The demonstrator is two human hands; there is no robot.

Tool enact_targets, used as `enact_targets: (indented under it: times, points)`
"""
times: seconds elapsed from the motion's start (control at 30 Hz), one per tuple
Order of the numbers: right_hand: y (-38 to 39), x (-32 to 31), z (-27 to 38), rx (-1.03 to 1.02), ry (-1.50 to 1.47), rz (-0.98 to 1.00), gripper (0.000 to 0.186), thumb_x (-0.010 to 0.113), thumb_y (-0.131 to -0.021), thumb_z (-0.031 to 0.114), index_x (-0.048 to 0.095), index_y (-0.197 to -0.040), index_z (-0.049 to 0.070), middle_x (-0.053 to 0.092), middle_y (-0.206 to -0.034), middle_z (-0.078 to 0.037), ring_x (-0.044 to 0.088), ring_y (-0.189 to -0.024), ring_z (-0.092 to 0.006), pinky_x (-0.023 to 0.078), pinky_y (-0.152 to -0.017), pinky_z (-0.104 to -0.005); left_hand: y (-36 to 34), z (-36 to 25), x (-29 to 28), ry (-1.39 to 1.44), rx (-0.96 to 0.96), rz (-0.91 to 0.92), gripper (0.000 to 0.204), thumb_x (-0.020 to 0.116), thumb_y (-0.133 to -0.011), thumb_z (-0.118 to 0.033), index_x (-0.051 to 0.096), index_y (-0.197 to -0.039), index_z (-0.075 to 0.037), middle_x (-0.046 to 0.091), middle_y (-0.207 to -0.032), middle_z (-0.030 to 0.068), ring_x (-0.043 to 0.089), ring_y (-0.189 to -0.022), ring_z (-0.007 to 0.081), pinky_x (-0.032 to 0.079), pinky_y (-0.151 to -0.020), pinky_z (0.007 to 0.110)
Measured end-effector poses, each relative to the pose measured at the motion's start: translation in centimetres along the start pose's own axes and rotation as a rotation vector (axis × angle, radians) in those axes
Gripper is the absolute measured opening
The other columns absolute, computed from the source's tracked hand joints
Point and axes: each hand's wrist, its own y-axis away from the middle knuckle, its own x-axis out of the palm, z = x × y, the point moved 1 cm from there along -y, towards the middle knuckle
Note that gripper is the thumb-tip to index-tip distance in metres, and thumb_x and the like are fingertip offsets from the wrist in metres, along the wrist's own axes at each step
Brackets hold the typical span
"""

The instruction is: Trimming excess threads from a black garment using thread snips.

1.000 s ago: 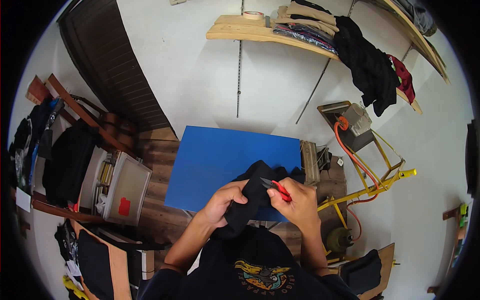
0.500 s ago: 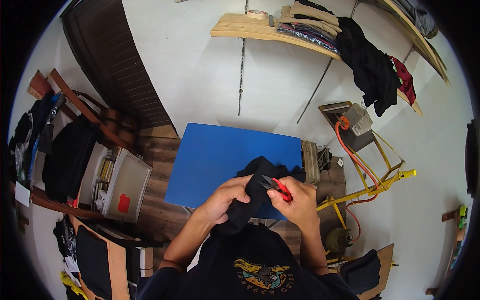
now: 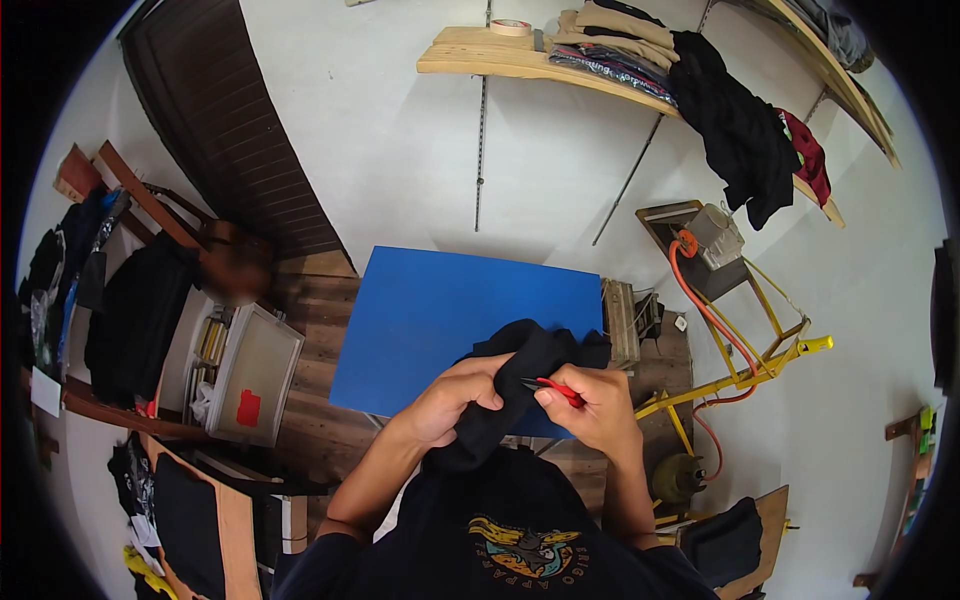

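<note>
A black cloth garment (image 3: 487,425) is bunched between my hands, over the near edge of a blue tabletop (image 3: 430,310). My left hand (image 3: 452,405) grips its left side, thumb on top and fingers tucked under the fabric. In my right hand (image 3: 597,405) is a pair of small red-handled thread snips (image 3: 560,390). Their dark blades point left and lie against the cloth, looking nearly closed. Part of the garment spreads past my hands onto the table's right side. Any thread at the blade tips is too small to make out.
Beyond the table, a wooden wall shelf (image 3: 480,58) holds folded clothes and a tape roll. To the right stands a yellow metal frame (image 3: 740,385) with an orange hose (image 3: 715,310). On the left are a framed screen (image 3: 262,375) and racks of dark garments.
The snips' blades have come together and turned flatter toward the cloth. My right hand has tilted slightly, while my left keeps its hold.
</note>
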Motion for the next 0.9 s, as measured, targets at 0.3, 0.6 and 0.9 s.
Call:
enact_targets:
  times: [0.3, 0.6, 0.9]
  points:
    - [-0.3, -1.1, -0.5, -0.065, 0.022, 0.068, 0.023, 0.078, -0.074, 0.017, 0.061, -0.077, 0.003, 0.053, -0.057, -0.007, 0.052, -0.046, -0.022, 0.04, -0.045, -0.0292, -0.3, -0.6, 0.7, -0.03, -0.01, 0.007, 0.059, 0.047, -0.071, -0.008, 0.048, -0.127, 0.011, 0.063, -0.109, 0.0133, 0.061, -0.089, 0.0139, 0.048, -0.079, 0.022]
    - [-0.3, -1.2, -0.4, -0.185, 0.157, -0.028, 0.028, 0.082, -0.069, 0.02, 0.058, -0.073, 0.005, 0.057, -0.058, -0.005, 0.057, -0.047, -0.0203, 0.042, -0.043, -0.0288, -1.6, -0.7, 0.6, -0.002, -0.004, -0.051, 0.04, 0.049, -0.088, -0.014, 0.055, -0.121, 0.008, 0.066, -0.108, 0.0132, 0.063, -0.093, 0.0151, 0.048, -0.084, 0.024]
    - [-0.3, -1.6, 0.1, -0.231, 0.287, -0.048, 0.027, 0.081, -0.069, 0.021, 0.059, -0.073, 0.006, 0.055, -0.057, -0.004, 0.053, -0.044, -0.0199, 0.039, -0.041, -0.0294, -3.0, -0.8, 1.4, -0.027, 0.044, -0.082, 0.04, 0.049, -0.087, -0.012, 0.057, -0.121, 0.006, 0.066, -0.108, 0.0126, 0.063, -0.095, 0.0157, 0.048, -0.087, 0.025]
